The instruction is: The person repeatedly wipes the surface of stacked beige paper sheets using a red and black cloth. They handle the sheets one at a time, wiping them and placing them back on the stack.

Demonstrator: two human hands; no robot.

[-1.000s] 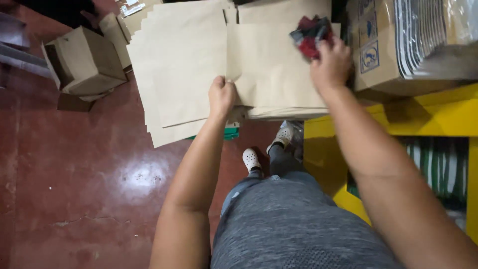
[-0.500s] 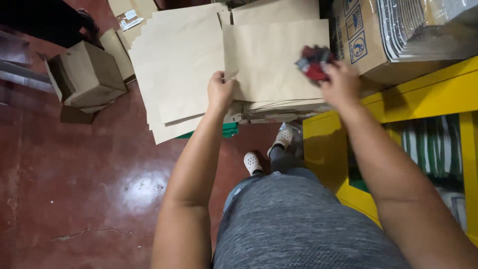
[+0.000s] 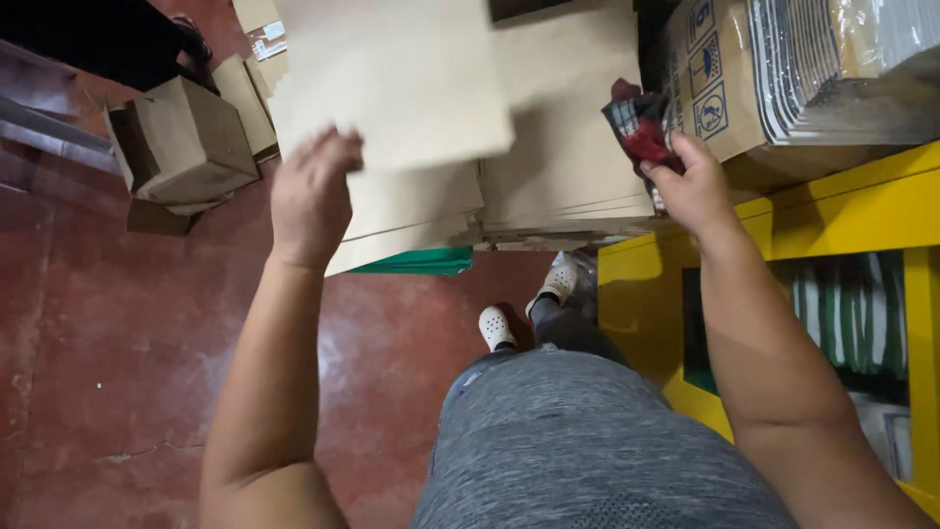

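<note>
A stack of flat brown cardboard sheets (image 3: 558,167) lies in front of me. My left hand (image 3: 311,194) grips the lower left edge of the top cardboard sheet (image 3: 401,78), which is lifted and shifted left off the pile. My right hand (image 3: 697,188) is closed on a crumpled red and dark cloth (image 3: 638,125), held at the right edge of the stack.
A yellow metal rack (image 3: 832,225) stands at the right, bearing a printed carton (image 3: 725,88) of bundled goods. A small brown box (image 3: 181,142) sits on the red floor (image 3: 117,353) at the left. Something green (image 3: 416,262) shows under the stack. My white shoes (image 3: 497,328) are below.
My left hand has pulled the top sheet up and to the left off the pile. The right hand with the cloth stayed by the stack's right edge.
</note>
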